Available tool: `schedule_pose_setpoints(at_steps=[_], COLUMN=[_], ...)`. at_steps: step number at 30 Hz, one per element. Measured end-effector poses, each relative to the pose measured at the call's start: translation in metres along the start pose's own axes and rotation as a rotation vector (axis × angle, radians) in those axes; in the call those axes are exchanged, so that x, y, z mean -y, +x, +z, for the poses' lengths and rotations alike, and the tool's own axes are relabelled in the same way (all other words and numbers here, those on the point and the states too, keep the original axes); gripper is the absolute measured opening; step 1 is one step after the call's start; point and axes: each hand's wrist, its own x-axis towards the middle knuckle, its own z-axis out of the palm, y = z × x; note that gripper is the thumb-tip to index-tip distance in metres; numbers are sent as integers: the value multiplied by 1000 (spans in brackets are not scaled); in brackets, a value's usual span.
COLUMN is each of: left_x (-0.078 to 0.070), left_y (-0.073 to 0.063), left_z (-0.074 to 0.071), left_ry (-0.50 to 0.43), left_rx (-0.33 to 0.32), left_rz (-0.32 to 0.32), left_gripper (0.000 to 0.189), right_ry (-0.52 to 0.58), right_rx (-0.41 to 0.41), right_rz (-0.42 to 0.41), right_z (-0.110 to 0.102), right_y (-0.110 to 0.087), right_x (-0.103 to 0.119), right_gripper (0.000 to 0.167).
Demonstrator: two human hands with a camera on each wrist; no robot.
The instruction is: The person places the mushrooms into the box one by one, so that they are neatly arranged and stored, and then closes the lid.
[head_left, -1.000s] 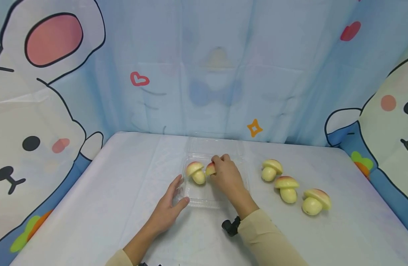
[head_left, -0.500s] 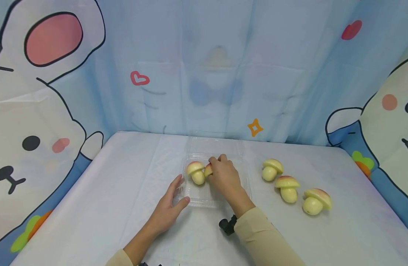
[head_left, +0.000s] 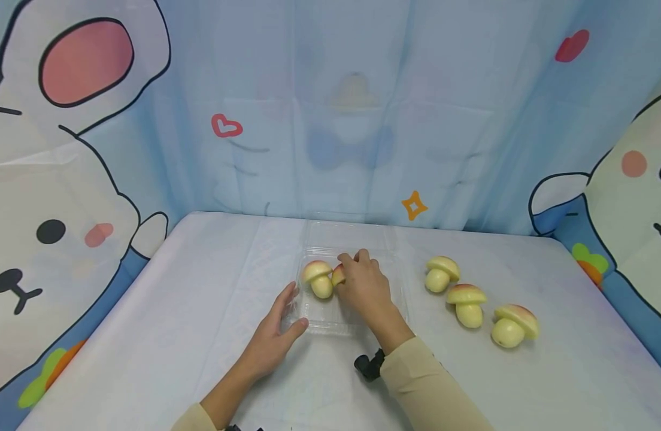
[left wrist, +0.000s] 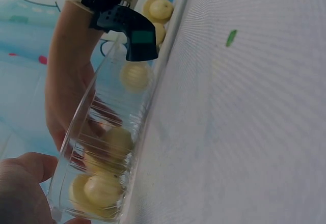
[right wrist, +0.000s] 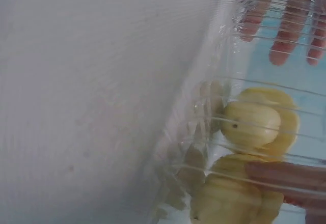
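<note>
A clear plastic clamshell box (head_left: 322, 316) lies with its lid folded back on the table. Inside at the left sits a yellow toy mushroom (head_left: 320, 280) with a reddish cap. My right hand (head_left: 365, 290) reaches into the box and holds a second toy mushroom (head_left: 338, 275) right beside the first; fingers cover most of it in the head view. In the right wrist view this held mushroom (right wrist: 229, 198) shows through the ribbed wall, with a finger over its cap. My left hand (head_left: 271, 341) rests at the box's left front corner, thumb and fingers spread apart.
To the right of the box, three more toy mushrooms lie in a slanting row: the rear one (head_left: 442, 274), the middle one (head_left: 467, 305) and the front one (head_left: 515, 326). A cartoon-printed curtain (head_left: 341, 120) hangs behind the white-covered table (head_left: 201, 287).
My right hand has shifted slightly left with its toy mushroom, bringing it close against the first one. The left hand has stayed at the box corner.
</note>
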Motion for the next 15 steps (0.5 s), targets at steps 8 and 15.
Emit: schedule_pose_setpoints(at_steps=[8, 15], left_x=[1, 2], left_y=[1, 1], left_z=[1, 0], left_ry=[6, 12], left_rx=[-5, -2], left_rz=[-1, -9], left_gripper=[73, 73], right_ry=[19, 36], right_rx=[25, 22], right_rz=[16, 14], right_z=[-5, -12], right_y=[-4, -10], right_x=[-2, -5], right_gripper=[60, 66])
